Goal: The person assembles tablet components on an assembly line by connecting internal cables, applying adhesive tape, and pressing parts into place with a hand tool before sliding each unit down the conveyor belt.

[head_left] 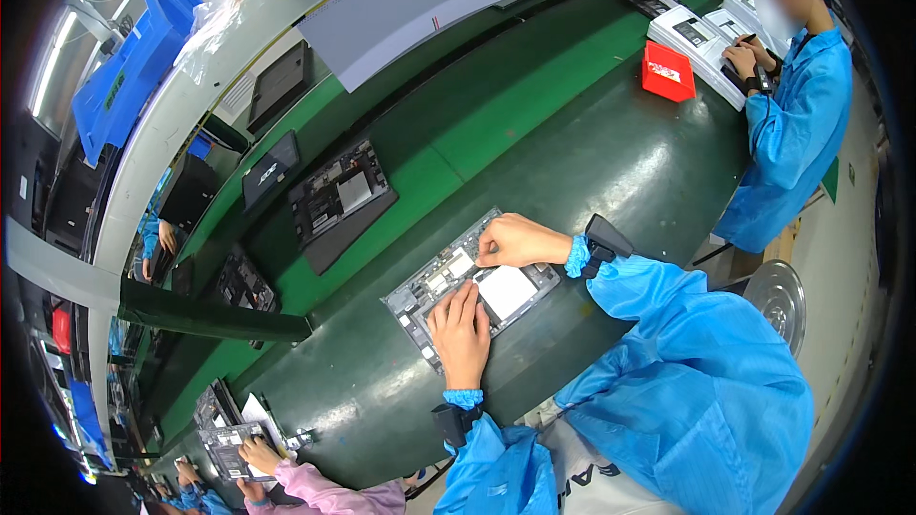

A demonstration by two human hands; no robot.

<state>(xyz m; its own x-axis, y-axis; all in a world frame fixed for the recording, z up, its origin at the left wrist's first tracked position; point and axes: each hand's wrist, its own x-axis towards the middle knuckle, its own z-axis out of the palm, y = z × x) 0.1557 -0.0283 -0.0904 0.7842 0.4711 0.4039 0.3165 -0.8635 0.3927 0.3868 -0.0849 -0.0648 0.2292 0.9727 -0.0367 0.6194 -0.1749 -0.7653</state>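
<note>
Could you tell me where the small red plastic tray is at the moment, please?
In the head view, the small red plastic tray sits upper right on the dark green worktable, just left of a co-worker's blue sleeve.

Both hands sit on the opened tablet chassis (472, 281), the left hand (460, 332) flat across its near end, the right hand (515, 241) pinched at its far edge. Beyond the right hand the dark table top (592, 148) lies bare as far as a red tray (667, 72) beside a co-worker's hands. To the left of the left hand, bare table runs down to the neighbour's tablet (227, 448). Across the green belt (429, 167), another open device (339, 200) blocks the far-left reach.
</note>
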